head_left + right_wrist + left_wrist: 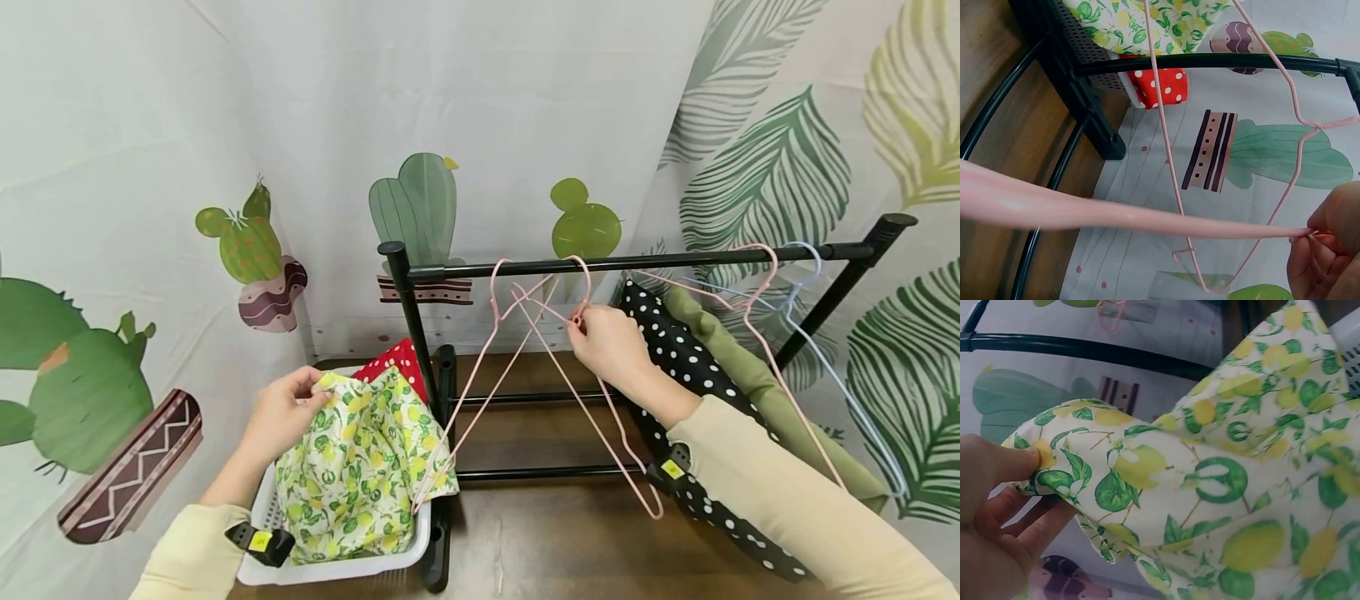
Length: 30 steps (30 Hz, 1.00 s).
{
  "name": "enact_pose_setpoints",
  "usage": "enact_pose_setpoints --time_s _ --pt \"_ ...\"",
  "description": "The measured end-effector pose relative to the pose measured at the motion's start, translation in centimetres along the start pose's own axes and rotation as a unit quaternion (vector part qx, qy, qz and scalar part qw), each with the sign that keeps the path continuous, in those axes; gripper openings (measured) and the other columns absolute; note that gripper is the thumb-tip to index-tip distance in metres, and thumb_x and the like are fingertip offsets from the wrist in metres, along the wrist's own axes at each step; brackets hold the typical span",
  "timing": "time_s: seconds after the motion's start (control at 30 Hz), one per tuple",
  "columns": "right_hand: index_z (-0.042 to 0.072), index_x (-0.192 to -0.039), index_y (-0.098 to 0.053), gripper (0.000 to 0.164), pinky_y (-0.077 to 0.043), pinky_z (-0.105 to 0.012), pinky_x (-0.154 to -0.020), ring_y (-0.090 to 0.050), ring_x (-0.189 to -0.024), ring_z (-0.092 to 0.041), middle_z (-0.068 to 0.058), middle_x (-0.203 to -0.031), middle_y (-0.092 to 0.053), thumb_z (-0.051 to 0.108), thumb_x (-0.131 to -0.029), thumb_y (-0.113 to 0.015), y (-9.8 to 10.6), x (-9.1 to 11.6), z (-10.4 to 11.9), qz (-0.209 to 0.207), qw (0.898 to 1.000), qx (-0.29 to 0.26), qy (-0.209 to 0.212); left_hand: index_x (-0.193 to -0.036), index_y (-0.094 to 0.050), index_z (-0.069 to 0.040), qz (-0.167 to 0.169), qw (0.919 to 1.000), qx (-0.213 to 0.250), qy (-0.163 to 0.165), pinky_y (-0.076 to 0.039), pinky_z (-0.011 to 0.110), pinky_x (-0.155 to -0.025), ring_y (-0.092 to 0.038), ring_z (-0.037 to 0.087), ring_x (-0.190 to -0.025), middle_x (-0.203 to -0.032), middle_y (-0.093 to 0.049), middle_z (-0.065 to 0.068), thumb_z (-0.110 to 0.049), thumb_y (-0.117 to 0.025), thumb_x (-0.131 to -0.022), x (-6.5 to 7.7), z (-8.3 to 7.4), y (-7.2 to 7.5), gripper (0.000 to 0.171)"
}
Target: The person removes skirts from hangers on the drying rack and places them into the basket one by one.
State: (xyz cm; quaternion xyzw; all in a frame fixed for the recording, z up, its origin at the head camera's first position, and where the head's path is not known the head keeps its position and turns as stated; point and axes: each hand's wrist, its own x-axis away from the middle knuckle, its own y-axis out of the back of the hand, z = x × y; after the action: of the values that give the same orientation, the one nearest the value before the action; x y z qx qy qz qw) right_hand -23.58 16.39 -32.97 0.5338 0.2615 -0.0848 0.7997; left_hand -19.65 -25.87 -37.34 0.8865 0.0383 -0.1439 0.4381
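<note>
My left hand (281, 417) pinches the edge of a lemon-print cloth (352, 483) and holds it up. The rest of that cloth lies bunched in a white basket (360, 568); whether it is a garment I cannot tell. On the black rack, my right hand (613, 348) pinches a pink hanger (588, 285) close to its neck, below the hook, which sits on the rail (675, 263). Left of it, a second pink hanger (492, 293) hangs bare from the rail. In the left wrist view, the thumb and fingers grip the cloth's (1141, 469) end.
Red polka-dot cloth (392, 362) lies at the basket's back. At the rack's right, black polka-dot cloth (675, 342) and green cloth (750, 367) hang near a pink hanger (767, 333) and a blue hanger (821, 350). Lower bars (540, 473) cross above the brown surface.
</note>
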Motion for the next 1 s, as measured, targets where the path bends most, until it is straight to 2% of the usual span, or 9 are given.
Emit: enact_pose_setpoints --time_s 0.17,0.33,0.5,0.6,0.77,0.9,1.0 --pt "0.008 -0.073 -0.063 0.017 -0.042 -0.037 -0.043 -0.054 -0.05 -0.022 -0.004 -0.06 -0.059 0.013 -0.086 -0.053 -0.3 -0.1 0.1 -0.009 1.0 0.004 0.007 -0.085 -0.059 -0.012 0.024 0.9996 0.006 0.015 -0.04 0.03 -0.057 -0.055 0.017 -0.068 -0.074 -0.062 0.002 -0.015 -0.059 -0.088 0.6 0.4 -1.6 0.004" --pt "0.008 -0.073 -0.062 0.016 -0.044 -0.039 -0.046 -0.055 -0.052 -0.023 -0.004 -0.061 -0.059 0.013 -0.085 -0.053 -0.5 -0.2 0.2 -0.013 1.0 0.006 0.018 -0.08 -0.057 -0.013 0.051 0.9984 0.019 0.016 -0.038 0.028 -0.052 -0.048 0.015 -0.059 -0.071 -0.059 0.002 -0.008 -0.062 -0.085 1.0 0.9 -3.3 0.008" --pt "0.006 -0.074 -0.063 0.016 -0.045 -0.04 -0.049 -0.058 -0.056 -0.024 -0.006 -0.063 -0.062 0.012 -0.085 -0.053 -0.5 -0.4 0.3 -0.007 1.0 0.012 0.026 -0.077 -0.056 -0.012 0.067 0.9977 0.007 0.013 -0.036 0.026 -0.052 -0.045 0.013 -0.058 -0.067 -0.053 0.001 -0.004 -0.066 -0.08 1.4 1.3 -5.2 0.013" --pt "0.006 -0.074 -0.063 0.016 -0.045 -0.039 -0.047 -0.057 -0.054 -0.024 -0.005 -0.063 -0.062 0.012 -0.085 -0.054 -0.5 -0.5 0.4 -0.002 1.0 0.013 0.024 -0.078 -0.057 -0.012 0.077 0.9967 0.002 0.024 -0.035 0.026 -0.052 -0.044 0.013 -0.058 -0.066 -0.052 0.0 -0.003 -0.066 -0.08 1.6 1.7 -6.4 0.012" --pt "0.009 -0.07 -0.061 0.018 -0.039 -0.035 -0.041 -0.052 -0.049 -0.021 -0.004 -0.057 -0.057 0.014 -0.085 -0.053 -0.5 -0.7 0.7 0.006 1.0 0.012 0.014 -0.081 -0.06 -0.01 0.096 0.9945 0.005 0.043 -0.034 0.026 -0.052 -0.041 0.012 -0.055 -0.063 -0.048 -0.001 -0.003 -0.065 -0.08 2.1 2.4 -8.1 0.008" --pt "0.01 -0.069 -0.059 0.018 -0.033 -0.029 -0.037 -0.048 -0.046 -0.019 -0.003 -0.055 -0.053 0.015 -0.086 -0.054 -0.7 -0.7 0.8 0.016 1.0 0.011 0.003 -0.079 -0.059 -0.01 0.108 0.9935 -0.003 0.037 -0.033 0.025 -0.053 -0.039 0.011 -0.055 -0.063 -0.046 -0.002 -0.001 -0.064 -0.079 2.7 2.8 -9.3 0.01" --pt "0.01 -0.069 -0.059 0.018 -0.034 -0.03 -0.037 -0.048 -0.046 -0.019 -0.003 -0.055 -0.053 0.015 -0.085 -0.055 -0.8 -0.7 0.9 0.014 1.0 0.008 0.003 -0.076 -0.057 -0.011 0.118 0.9923 -0.005 0.037 -0.032 0.025 -0.052 -0.039 0.011 -0.055 -0.063 -0.045 -0.002 -0.001 -0.063 -0.078 3.1 3.0 -10.0 0.012"
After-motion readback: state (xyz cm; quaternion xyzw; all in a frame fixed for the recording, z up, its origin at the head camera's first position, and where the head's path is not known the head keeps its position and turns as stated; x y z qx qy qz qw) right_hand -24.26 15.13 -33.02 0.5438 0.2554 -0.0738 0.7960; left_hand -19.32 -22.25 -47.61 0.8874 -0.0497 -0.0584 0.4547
